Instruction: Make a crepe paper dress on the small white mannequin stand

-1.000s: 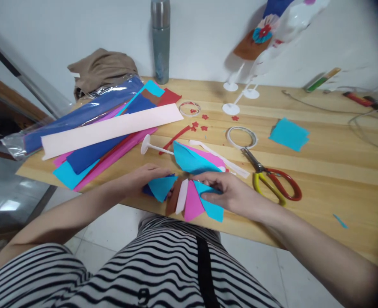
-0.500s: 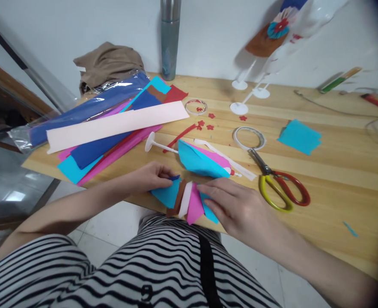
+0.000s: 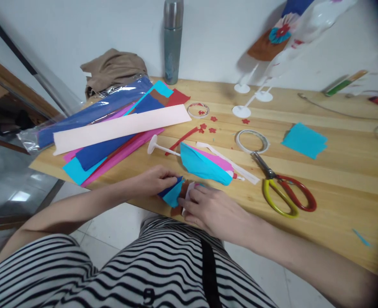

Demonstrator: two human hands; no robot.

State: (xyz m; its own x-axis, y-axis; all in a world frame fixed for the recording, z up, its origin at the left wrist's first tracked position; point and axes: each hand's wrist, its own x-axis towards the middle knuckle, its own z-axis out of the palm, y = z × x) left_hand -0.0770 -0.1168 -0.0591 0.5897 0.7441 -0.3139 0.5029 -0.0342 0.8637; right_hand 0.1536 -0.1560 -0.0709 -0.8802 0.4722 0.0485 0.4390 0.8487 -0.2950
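At the table's front edge lies a row of overlapping coloured paper pieces (image 3: 173,196), in dark blue, light blue, brown and pale pink. My left hand (image 3: 159,179) pinches its dark blue end between thumb and fingers. Over the right part, my right hand (image 3: 212,211) is curled with its fingers closed on the pale pink and brown pieces; the rest of the row is hidden under it. Just beyond the hands rests a small figure wrapped in light blue and pink paper (image 3: 206,164), lying on its side with a white stand (image 3: 152,144).
Scissors (image 3: 271,174) with yellow and red handles lie right of my right hand, touching a tape roll (image 3: 252,141). Paper strips (image 3: 121,128) are piled at left. Small red flowers (image 3: 203,126), light blue paper (image 3: 304,140) and a bottle (image 3: 172,47) are farther back.
My right hand has moved left along the row and now covers the pink and right-hand light blue pieces. My left hand keeps its pinch on the dark blue end. The view has shifted slightly.
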